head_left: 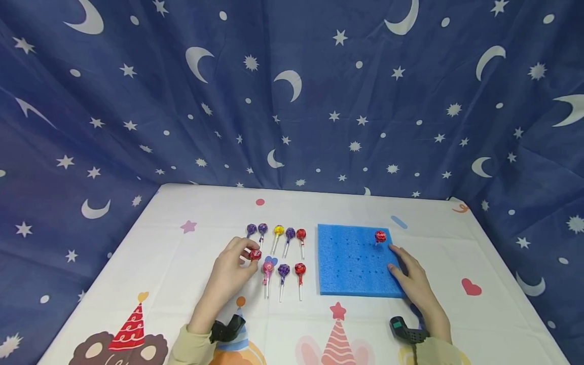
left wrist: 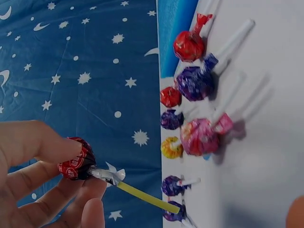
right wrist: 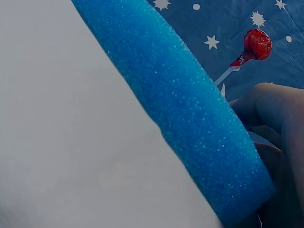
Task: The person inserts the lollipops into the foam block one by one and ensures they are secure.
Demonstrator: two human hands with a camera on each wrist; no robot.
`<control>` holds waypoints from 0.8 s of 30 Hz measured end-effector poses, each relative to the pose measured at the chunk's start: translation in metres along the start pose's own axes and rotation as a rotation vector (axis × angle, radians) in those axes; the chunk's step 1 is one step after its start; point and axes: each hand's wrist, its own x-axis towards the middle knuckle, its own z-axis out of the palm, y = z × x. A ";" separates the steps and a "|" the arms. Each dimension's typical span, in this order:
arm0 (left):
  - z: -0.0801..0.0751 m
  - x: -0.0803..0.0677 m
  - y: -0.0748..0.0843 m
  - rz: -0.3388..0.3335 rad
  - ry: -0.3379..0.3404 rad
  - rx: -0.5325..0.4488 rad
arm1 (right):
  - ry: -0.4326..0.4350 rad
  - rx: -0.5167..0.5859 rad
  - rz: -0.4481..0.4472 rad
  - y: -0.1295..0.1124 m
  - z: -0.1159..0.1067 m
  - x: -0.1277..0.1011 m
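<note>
My left hand [head_left: 233, 268] pinches a dark red lollipop [left wrist: 76, 159] by its wrapped candy head, above the left end of the lollipop rows. Its yellow stick [left wrist: 148, 197] points down to the right in the left wrist view. A blue foam block [head_left: 351, 261] with rows of small holes lies to the right. One red lollipop [head_left: 380, 236] stands upright in the block near its far right corner. My right hand [head_left: 415, 279] rests against the block's right edge, fingers extended and thumb at the near part; part of it is hidden in the right wrist view.
Several lollipops lie in two rows left of the block: a yellow one [head_left: 279, 230], a pink one [head_left: 267, 267], purple ones [head_left: 284, 270] and red ones [head_left: 300, 269]. A white patterned cloth [head_left: 173, 274] covers the table. Behind hangs a dark blue curtain [head_left: 319, 152].
</note>
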 end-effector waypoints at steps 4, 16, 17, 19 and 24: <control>0.004 0.002 0.005 0.028 0.015 -0.031 | 0.001 -0.002 0.002 -0.001 0.000 0.000; 0.026 0.016 0.034 0.085 0.016 -0.109 | 0.002 -0.010 0.002 -0.001 -0.002 0.001; 0.028 0.017 0.037 0.094 0.015 -0.111 | 0.001 -0.008 0.003 -0.001 -0.002 0.001; 0.033 0.020 0.043 0.116 0.013 -0.112 | -0.001 -0.003 0.005 -0.001 -0.002 0.001; 0.043 0.025 0.056 0.153 0.006 -0.127 | 0.003 0.001 0.002 -0.001 -0.001 0.000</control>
